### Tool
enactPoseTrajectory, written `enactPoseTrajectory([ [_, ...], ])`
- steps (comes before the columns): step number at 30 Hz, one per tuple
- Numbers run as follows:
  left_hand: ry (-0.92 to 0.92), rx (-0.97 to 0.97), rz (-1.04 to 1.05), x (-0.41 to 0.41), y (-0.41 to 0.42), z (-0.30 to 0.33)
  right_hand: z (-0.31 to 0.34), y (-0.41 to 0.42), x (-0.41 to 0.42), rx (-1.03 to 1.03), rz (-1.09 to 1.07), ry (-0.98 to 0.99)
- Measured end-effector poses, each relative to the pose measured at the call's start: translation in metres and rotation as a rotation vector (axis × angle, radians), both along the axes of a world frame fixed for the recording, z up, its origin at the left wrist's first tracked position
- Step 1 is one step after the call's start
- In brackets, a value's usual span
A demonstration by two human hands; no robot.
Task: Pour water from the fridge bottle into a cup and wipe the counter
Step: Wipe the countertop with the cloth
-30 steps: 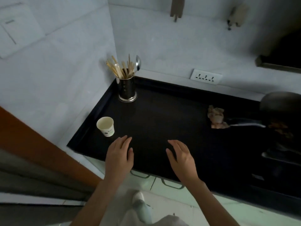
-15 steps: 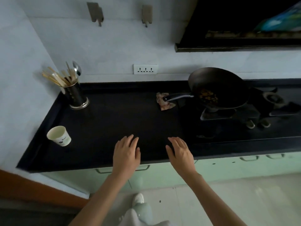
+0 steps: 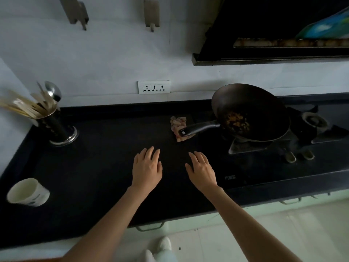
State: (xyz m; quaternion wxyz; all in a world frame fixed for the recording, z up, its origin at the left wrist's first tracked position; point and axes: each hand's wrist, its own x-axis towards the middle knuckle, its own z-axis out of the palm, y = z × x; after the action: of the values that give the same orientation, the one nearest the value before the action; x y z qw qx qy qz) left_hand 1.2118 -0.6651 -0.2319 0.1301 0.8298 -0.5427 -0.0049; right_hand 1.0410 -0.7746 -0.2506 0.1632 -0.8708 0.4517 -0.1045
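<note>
Two hands are held flat over the black bench (image 3: 94, 167), the left hand (image 3: 147, 167) and right hand (image 3: 202, 171) side by side, fingers straight, nothing grasped. One crumpled rag (image 3: 177, 127) lies just beyond the right hand, touched by the handle of one pan (image 3: 251, 112) on the stove. One paper cup (image 3: 28, 191) is seen far left of the left hand, near the bench's front edge; bare bench lies between. One utensil holder (image 3: 54, 125) stands at the far left corner.

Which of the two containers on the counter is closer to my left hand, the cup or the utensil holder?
The utensil holder: it stands nearer the left hand than the cup at the counter's far left end.
</note>
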Motion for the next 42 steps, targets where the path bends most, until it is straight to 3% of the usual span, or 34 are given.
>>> enactPoseTrajectory([
  [13,0.008,0.079,0.112,0.047,-0.076,-0.026,-0.031,-0.113,0.084,0.033,0.075,-0.079],
  [17,0.018,0.083,0.170,0.051,-0.092,-0.032,-0.047,-0.144,0.114,-0.027,0.106,0.035],
  [24,0.059,0.089,0.261,0.046,-0.110,-0.034,-0.063,-0.182,0.144,-0.008,0.040,0.045],
  [29,0.102,0.087,0.300,0.039,-0.107,-0.037,-0.066,-0.182,0.150,0.002,0.036,0.047],
  [37,0.114,0.082,0.329,0.042,-0.076,-0.032,-0.053,-0.146,0.136,-0.131,0.166,-0.245],
  [42,0.118,0.053,0.273,0.039,-0.044,-0.027,-0.030,-0.084,0.109,0.014,0.224,-0.312],
])
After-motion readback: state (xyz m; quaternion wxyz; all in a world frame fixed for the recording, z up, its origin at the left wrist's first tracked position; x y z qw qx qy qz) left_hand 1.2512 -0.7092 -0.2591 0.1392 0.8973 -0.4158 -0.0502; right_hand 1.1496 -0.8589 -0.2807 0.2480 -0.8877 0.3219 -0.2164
